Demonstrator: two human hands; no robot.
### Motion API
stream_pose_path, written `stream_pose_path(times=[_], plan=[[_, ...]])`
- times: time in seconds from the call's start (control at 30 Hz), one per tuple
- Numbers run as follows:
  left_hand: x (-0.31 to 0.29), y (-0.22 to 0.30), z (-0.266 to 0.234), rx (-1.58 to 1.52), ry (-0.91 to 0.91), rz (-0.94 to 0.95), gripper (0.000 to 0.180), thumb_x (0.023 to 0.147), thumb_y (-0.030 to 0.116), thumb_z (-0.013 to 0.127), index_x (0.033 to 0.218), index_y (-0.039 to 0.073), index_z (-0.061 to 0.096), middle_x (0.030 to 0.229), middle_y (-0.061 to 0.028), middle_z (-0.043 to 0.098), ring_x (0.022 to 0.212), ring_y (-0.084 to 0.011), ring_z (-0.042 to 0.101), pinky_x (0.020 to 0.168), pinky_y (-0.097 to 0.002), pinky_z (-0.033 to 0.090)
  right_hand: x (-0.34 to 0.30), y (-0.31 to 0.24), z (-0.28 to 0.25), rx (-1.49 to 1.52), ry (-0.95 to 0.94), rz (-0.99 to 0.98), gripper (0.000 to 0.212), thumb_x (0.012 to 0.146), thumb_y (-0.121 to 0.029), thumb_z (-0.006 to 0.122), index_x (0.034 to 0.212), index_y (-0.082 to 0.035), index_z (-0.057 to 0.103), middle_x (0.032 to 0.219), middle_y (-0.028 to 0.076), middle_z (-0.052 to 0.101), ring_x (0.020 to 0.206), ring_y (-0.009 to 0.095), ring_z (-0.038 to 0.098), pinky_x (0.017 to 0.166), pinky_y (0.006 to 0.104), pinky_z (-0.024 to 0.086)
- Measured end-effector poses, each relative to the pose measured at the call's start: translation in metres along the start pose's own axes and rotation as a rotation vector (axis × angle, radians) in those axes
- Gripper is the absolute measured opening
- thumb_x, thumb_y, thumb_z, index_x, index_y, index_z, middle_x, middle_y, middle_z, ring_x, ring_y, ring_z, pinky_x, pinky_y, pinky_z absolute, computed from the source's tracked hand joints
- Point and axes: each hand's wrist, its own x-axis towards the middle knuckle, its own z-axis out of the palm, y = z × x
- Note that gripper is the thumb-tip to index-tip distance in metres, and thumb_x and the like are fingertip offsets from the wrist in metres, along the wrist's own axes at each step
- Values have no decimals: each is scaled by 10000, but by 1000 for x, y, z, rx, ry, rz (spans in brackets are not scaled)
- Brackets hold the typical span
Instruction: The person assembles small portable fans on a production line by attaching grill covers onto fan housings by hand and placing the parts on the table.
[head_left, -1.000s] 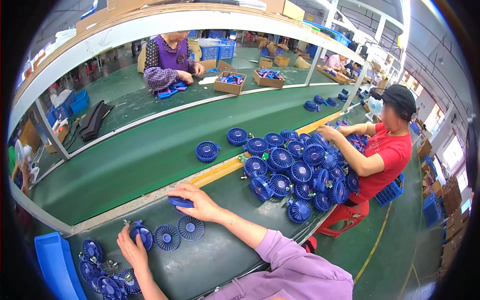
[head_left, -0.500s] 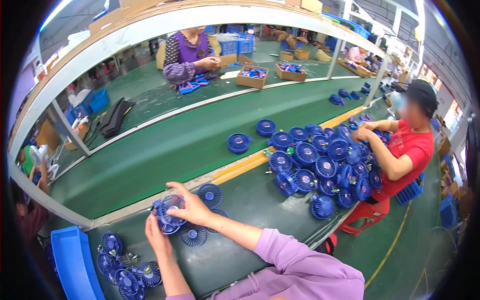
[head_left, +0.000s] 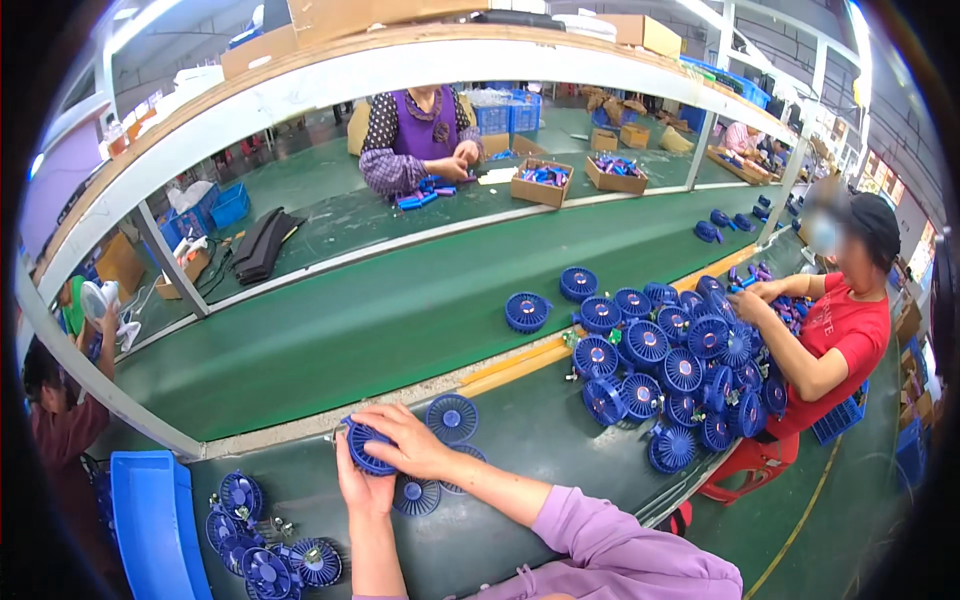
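A blue round fan head (head_left: 368,447) with a slatted grille is held between my two hands above the green bench. My left hand (head_left: 364,488) cups it from the near left side, its fingers wrapped around the edge and partly hidden. Across the top and right of the grille lie the fingers of my right hand (head_left: 418,446), pressed onto it. Just beyond my right wrist rests a loose blue grille (head_left: 452,417). Another grille (head_left: 417,496) lies under my right forearm, and a third (head_left: 466,470) is partly covered by that arm.
Several fan heads with small circuit boards (head_left: 265,570) sit at the near left, beside a blue plastic bin (head_left: 158,515). A large heap of fan heads (head_left: 682,369) stands to the right, where a co-worker in red (head_left: 835,325) works. Beyond runs a green conveyor belt (head_left: 400,340).
My right hand's fingers, spread around the grille before, now lie together over it. The fan head has turned in my hands. The whole view has shifted, so the surroundings appear further right.
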Motion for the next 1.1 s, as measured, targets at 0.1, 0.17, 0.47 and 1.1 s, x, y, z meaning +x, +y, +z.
stream_pose_path(times=[0.1, 0.17, 0.47, 1.1], plan=[[0, -4, 5, 99, 26, 99, 432, 1033, 444, 385, 1253, 110, 546, 1235, -62, 605, 1140, -220, 584, 964, -384, 487, -2, 3, -4, -65, -104, -114, 848, 800, -504, 680, 1458, -56, 388, 1456, 209, 380, 1347, 393, 349, 1127, 493, 277], [-4, -2, 9, 125, 86, 124, 434, 1033, 445, 387, 1252, 107, 547, 1211, -61, 618, 1096, -217, 610, 924, -372, 508, -4, -5, -8, -92, -162, -135, 939, 825, -645, 591, 1500, -61, 300, 1498, 226, 309, 1384, 403, 303, 1142, 513, 239], [-25, -42, 27, 973, 174, 1001, 457, 996, 336, 476, 1306, 7, 413, 1329, -169, 429, 1214, -305, 460, 1034, -443, 378, -26, 3, 40, 863, -82, 280, 615, 1029, -457, 389, 1488, -53, 313, 1451, 101, 409, 1349, 201, 380, 1140, 344, 265], [-20, -21, 25, 1201, 200, 1139, 388, 971, 314, 485, 1218, 15, 492, 1254, -183, 499, 1175, -313, 494, 1030, -432, 375, -18, -12, 32, 572, -114, 191, 691, 981, -430, 426, 1485, 8, 252, 1502, 170, 328, 1418, 265, 294, 1167, 364, 211]])
